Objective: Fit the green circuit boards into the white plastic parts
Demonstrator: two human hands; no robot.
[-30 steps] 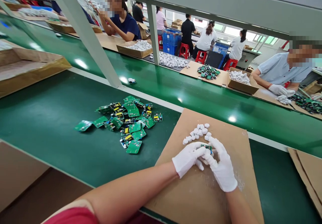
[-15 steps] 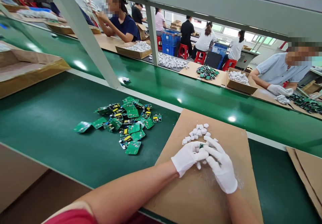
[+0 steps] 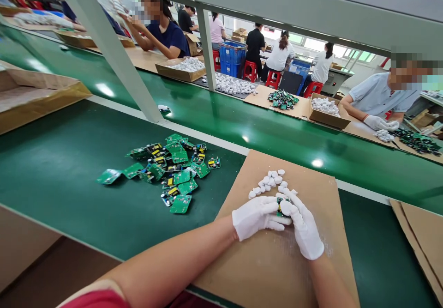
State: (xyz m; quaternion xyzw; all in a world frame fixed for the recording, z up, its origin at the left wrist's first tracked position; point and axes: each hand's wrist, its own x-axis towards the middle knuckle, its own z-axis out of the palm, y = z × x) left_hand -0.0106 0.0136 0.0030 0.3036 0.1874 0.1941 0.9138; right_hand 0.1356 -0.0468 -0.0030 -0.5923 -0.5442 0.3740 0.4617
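Between my two white-gloved hands is a small green circuit board (image 3: 278,207) with a yellow part showing. My left hand (image 3: 258,215) grips it from the left, its fingers partly under it. My right hand (image 3: 302,222) closes on it from the right, the thumb pressed over its face. Both hands are just above a brown cardboard sheet (image 3: 256,271). A small group of white pieces (image 3: 272,179) lies on the sheet right behind my fingers. To the left, a loose pile of circuit boards (image 3: 180,177) rests on the dark green table surface, some with yellow parts facing up.
A green conveyor belt (image 3: 221,118) runs behind a slanted metal post (image 3: 121,54). An open cardboard box (image 3: 44,100) stands at the left. Across the belt, a gloved co-worker (image 3: 384,95) sits near a box of white pieces (image 3: 325,107). Folded cardboard (image 3: 420,238) lies at the right.
The circuit board has turned between my hands, so its yellow part now shows. My left fingers have spread lower under it and my right thumb has come over it.
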